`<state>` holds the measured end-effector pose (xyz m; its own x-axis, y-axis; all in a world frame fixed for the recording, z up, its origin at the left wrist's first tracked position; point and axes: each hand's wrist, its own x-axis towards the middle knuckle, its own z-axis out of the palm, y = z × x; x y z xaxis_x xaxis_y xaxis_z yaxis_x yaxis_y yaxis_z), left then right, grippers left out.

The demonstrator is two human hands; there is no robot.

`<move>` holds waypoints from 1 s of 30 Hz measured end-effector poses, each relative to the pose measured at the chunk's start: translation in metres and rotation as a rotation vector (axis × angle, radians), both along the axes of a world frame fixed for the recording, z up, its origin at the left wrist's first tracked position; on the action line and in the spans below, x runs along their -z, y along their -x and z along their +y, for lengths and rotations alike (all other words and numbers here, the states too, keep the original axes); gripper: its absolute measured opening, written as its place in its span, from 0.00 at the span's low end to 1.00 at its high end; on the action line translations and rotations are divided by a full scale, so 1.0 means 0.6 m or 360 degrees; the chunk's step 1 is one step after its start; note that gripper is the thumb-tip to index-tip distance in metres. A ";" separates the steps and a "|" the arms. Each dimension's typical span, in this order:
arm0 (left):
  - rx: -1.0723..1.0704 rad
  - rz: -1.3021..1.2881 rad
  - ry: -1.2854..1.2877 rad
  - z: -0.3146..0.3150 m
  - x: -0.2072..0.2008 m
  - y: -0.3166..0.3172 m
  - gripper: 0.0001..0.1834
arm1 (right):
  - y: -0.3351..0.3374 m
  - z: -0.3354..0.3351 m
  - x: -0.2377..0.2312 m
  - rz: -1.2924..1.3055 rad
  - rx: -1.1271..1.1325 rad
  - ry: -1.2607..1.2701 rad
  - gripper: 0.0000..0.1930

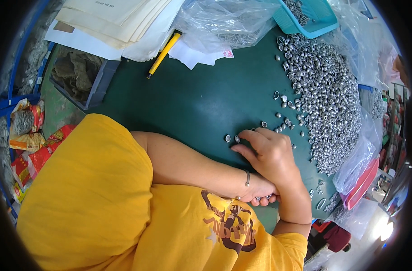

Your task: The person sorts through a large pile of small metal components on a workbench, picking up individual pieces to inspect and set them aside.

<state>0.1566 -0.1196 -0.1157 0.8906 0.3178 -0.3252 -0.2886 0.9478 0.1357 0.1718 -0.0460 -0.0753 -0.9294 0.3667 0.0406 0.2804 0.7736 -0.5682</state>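
Observation:
Below my right wrist, my left hand is cupped closed around several small silver metal pieces, which show between its fingers. My right hand reaches over the green table, thumb and index finger curved and apart. One small silver piece lies right at those two fingertips; whether they touch it I cannot tell. Just left of it rests a hollow, teardrop-shaped silver piece. Another hollow piece lies beyond my right knuckles. A large pile of like silver pieces spreads over the table's right side.
At the back right stands a turquoise basket with metal parts. Clear plastic bags, papers and a yellow-handled cutter lie along the far edge. A grey bin with cloth stands left of the green table.

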 end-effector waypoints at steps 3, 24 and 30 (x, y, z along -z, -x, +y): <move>-0.0007 -0.0019 0.0027 -0.003 -0.001 0.001 0.11 | 0.001 -0.005 -0.005 -0.0100 -0.0022 -0.0151 0.07; 0.0047 0.0027 0.0027 0.010 -0.006 0.010 0.11 | -0.057 0.033 -0.022 0.0176 0.0882 0.2402 0.08; 0.0029 0.0007 0.0049 0.011 -0.006 0.011 0.12 | -0.062 0.038 -0.020 0.0264 0.0903 0.2398 0.09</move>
